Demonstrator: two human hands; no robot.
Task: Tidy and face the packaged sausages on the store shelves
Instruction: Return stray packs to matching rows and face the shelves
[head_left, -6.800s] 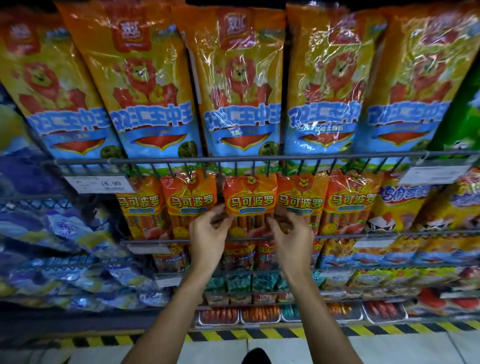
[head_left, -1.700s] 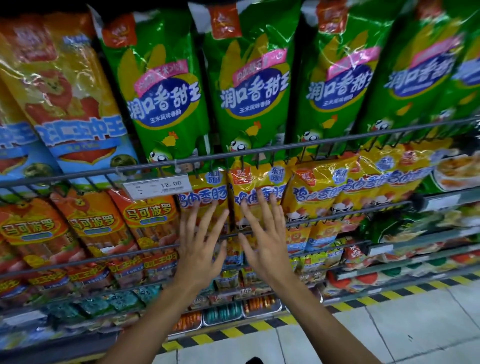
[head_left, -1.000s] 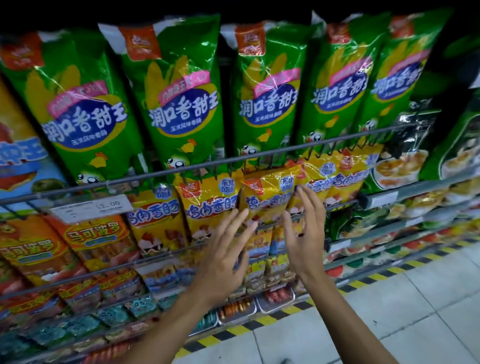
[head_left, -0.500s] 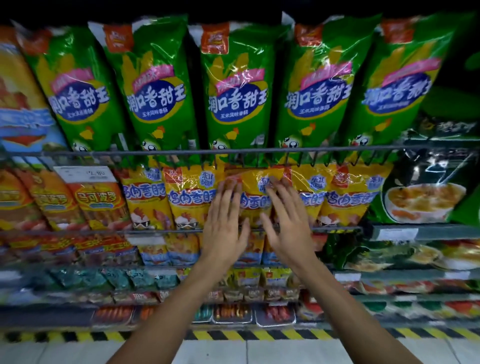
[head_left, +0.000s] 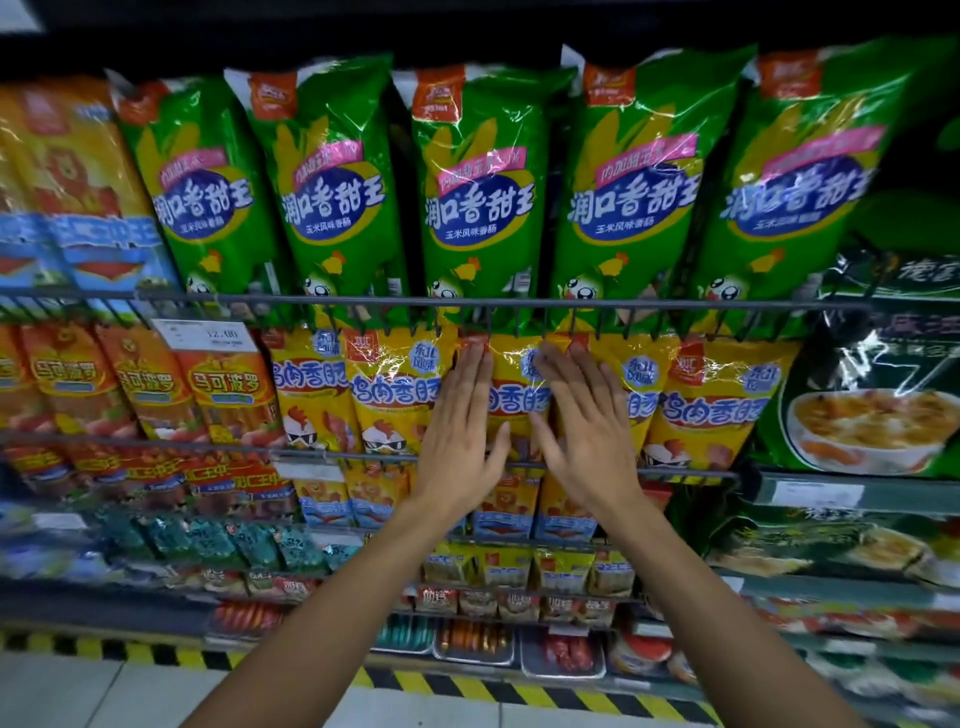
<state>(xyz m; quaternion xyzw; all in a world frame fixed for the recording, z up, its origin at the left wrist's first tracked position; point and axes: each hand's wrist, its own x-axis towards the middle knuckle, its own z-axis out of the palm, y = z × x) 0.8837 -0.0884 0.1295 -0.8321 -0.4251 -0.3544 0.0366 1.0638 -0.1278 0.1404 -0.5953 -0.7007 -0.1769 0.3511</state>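
Both hands have risen a little since half a second ago and lie flatter on the packs. At the centre of the frame, the left hand (head_left: 460, 426) and the right hand (head_left: 584, 421) press with straight, nearly joined fingers on one shiny yellow plastic sausage pack (head_left: 519, 389), holding nothing. This pack hangs in a row of the same yellow packs behind the grey wire shelf rail (head_left: 363, 300), under the tall green sausage bags (head_left: 478, 192).
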